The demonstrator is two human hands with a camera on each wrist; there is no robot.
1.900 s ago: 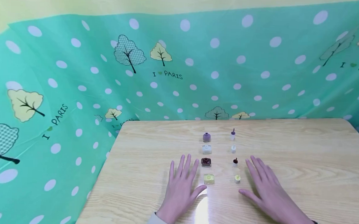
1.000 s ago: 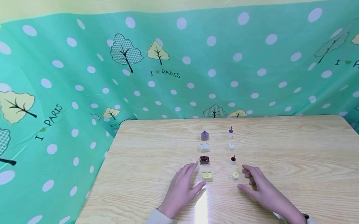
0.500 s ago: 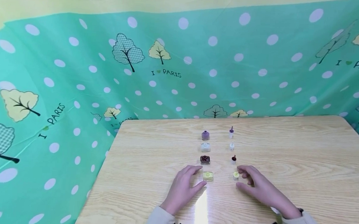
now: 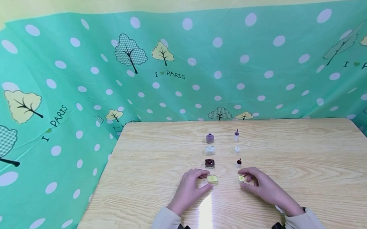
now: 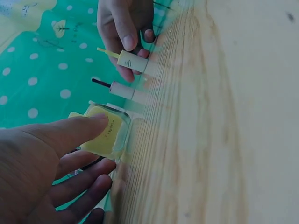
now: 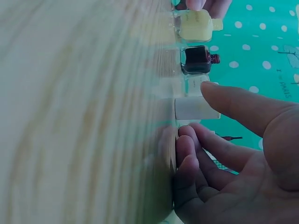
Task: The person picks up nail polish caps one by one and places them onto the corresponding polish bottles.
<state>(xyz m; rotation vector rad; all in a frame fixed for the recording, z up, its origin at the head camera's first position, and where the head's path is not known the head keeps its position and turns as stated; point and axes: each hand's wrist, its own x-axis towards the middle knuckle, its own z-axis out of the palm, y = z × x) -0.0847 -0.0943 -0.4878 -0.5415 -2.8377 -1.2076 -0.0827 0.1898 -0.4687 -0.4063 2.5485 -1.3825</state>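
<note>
My left hand [image 4: 190, 188] has its thumb and forefinger curled about a yellow nail polish bottle [image 4: 212, 180]; in the left wrist view the thumb lies across the front of the bottle [image 5: 105, 133]. Opposite, my right hand [image 4: 261, 187] pinches a white nail polish cap [image 4: 241, 179] with a yellow brush pointing up. The right wrist view shows the thumb and forefinger on either side of this cap [image 6: 194, 108]. Behind the yellow bottle stand a dark red bottle [image 4: 209, 163], a clear one [image 4: 210, 150] and a purple one [image 4: 210, 138], all uncapped.
Behind the held cap, in a row, stand a cap with a dark red brush [image 4: 238, 163], a white one [image 4: 237, 150] and one with a purple brush [image 4: 236, 135]. A green dotted cloth [image 4: 173, 59] hangs behind the wooden table [image 4: 308, 154].
From lying spread flat above the table, both hands have curled their fingers. The left has closed in around the yellow bottle, the right has moved left onto the yellow-brush cap.
</note>
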